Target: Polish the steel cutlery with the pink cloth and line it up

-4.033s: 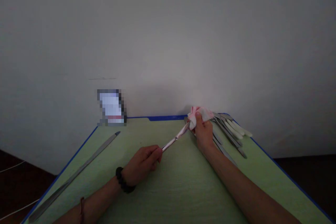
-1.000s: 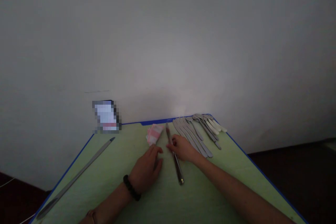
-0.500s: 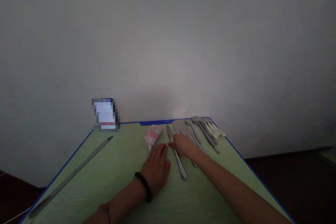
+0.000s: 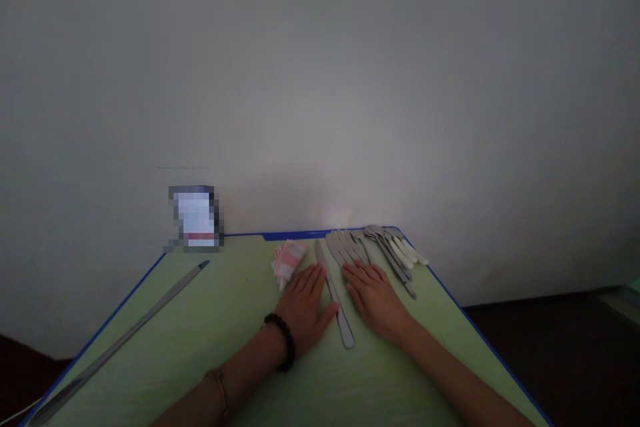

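Observation:
A table knife (image 4: 334, 295) lies on the green table (image 4: 215, 340) between my two hands, its blade pointing away from me. My left hand (image 4: 305, 310) rests flat on the table just left of the knife, fingers stretched out, thumb near the handle. My right hand (image 4: 375, 300) lies flat just right of the knife, fingers spread, holding nothing. A folded pink and white cloth (image 4: 287, 260) sits just beyond my left fingertips. A row of cutlery (image 4: 373, 247) lies beyond my right hand.
A very long metal blade or rod (image 4: 125, 340) lies diagonally along the table's left side. A blurred-out small object (image 4: 195, 217) stands at the far left corner against the pale wall. The table has a blue rim (image 4: 300, 235).
Four seconds ago both hands held the knife and rubbed it with the cloth. Cloth and knife now lie on the table. In the last second both hands flattened beside the knife.

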Tool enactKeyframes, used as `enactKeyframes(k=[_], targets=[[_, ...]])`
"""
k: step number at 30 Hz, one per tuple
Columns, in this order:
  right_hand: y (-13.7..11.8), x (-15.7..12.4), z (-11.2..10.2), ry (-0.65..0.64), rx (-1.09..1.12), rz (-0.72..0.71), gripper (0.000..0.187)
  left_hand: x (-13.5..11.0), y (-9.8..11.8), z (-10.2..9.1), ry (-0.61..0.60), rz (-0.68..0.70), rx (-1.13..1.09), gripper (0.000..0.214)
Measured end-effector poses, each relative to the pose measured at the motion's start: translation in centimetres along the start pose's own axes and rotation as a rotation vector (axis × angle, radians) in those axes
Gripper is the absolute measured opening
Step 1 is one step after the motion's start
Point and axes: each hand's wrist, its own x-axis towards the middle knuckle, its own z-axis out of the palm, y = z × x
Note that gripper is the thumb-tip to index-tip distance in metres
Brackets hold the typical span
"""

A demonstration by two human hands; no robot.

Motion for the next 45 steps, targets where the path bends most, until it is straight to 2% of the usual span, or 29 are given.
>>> enactKeyframes(k=[15, 26, 29, 32, 34, 36, 38, 40, 43, 45], targets=[[-1.1, 0.3, 1.0, -0.015, 0.061, 0.116, 0.044, 3.0, 0.3, 0.7, -0.027, -0.07, 0.057, 0.058], [-1.1, 0.3, 0.9, -0.005, 0.042, 0.121, 0.042, 2.6, 0.5, 0.5, 0.042, -0.06, 0.006, 0.046], [-1.8, 0.5, 0.6, 0.038, 0.019, 0.098, 0.041, 0.8, 0.9, 0.2, 0.052, -0.046, 0.001, 0.043], [-3.7, 1.2, 0.5, 0.073, 0.039, 0.044, 0.043, -2.6, 0.5, -0.7, 0.055, -0.034, 0.009, 0.045], [-5.3, 1.9, 0.6, 0.075, 0.079, -0.006, 0.044, -5.1, -0.6, -1.9, 0.076, -0.016, 0.046, 0.046], [-6.9, 2.8, 1.1, 0.067, 0.117, -0.034, 0.047, -7.4, -2.7, -3.3, 0.109, -0.046, 0.134, 0.046], [-8.1, 3.6, 1.9, 0.06, 0.141, -0.037, 0.051, -9.4, -5.4, -4.8, 0.162, -0.159, 0.256, 0.047], [-9.0, 4.3, 3.0, 0.047, 0.154, -0.034, 0.054, -10.9, -7.9, -5.9, 0.184, -0.327, 0.38, 0.052], [-9.7, 4.9, 4.3, 0.018, 0.169, -0.015, 0.057, -12.1, -10.2, -6.5, 0.079, -0.606, 0.462, 0.056], [-9.9, 4.9, 4.7, 0.012, 0.173, 0.0, 0.057, -12.1, -10.2, -6.2, 0.004, -0.631, 0.437, 0.057]])
